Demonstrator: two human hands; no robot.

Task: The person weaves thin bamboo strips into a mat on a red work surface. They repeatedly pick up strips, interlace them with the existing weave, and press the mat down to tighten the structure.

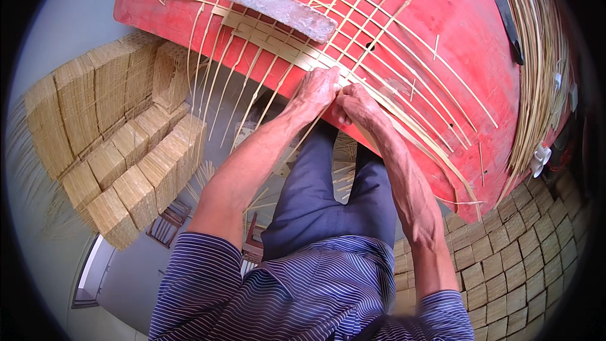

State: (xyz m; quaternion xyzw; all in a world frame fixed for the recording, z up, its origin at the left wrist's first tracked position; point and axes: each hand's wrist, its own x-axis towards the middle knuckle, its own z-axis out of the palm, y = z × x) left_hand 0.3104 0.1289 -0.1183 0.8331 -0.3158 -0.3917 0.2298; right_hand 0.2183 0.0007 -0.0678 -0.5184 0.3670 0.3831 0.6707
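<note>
Strips (410,127) are being pinched by left hand (317,91) and right hand (358,104), both curled nearly closed; the weave (268,36) is overlain by a brick (278,7), the table (464,82) edged by a bundle (544,69).

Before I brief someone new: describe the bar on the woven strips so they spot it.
Find the red table, then the pale woven strips on it. Ahead of the left hand, the bar lies across them. It's the one thick, pinkish-grey block among thin strips.

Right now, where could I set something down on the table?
Bare red tabletop shows between the woven bamboo strips and the black blade. Crowded: around left hand and right hand, beneath the brick-like block, along the strip bundle.
</note>
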